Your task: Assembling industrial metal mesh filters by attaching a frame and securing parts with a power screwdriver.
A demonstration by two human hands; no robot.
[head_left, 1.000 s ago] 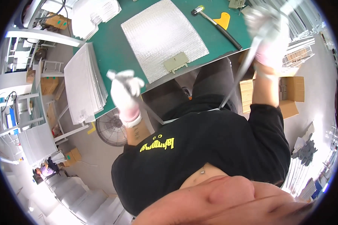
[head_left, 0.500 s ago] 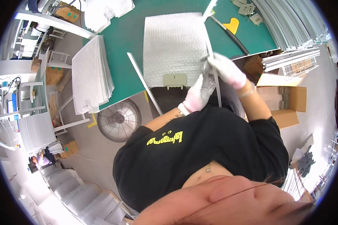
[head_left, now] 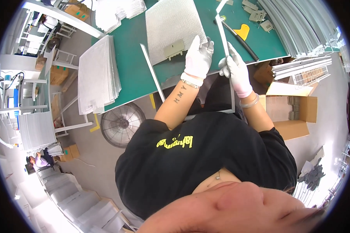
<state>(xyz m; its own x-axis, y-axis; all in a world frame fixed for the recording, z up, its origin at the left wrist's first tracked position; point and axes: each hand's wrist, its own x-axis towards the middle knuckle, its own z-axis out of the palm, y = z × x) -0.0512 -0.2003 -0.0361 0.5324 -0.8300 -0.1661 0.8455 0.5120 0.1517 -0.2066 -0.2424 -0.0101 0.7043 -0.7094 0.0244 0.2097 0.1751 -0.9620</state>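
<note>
My right hand (head_left: 237,73), in a white glove, is closed round the right-hand bar of a thin white frame (head_left: 222,33). The frame's lower bar lies against my body, and its left bar (head_left: 153,72) slants over the table edge. My left hand (head_left: 198,59), also gloved, rests at the lower right corner of a silvery mesh sheet (head_left: 173,23), fingers stretched forward. The sheet lies tilted on the green table. A beige plastic piece with small prongs (head_left: 174,49) sits on its near edge, left of my left hand.
A black-handled tool (head_left: 247,49) and a yellow scraper (head_left: 243,31) lie right of the frame. Stacked white sheets (head_left: 99,73) stand at the table's left, long profiles (head_left: 299,27) at the far right. Below are a round floor fan (head_left: 123,123) and an open cardboard box (head_left: 309,109).
My hands have moved apart; the left has shifted forward to the mesh sheet. Sheet and beige piece have slid away and turned. The frame's bar has moved slightly right with my right hand.
</note>
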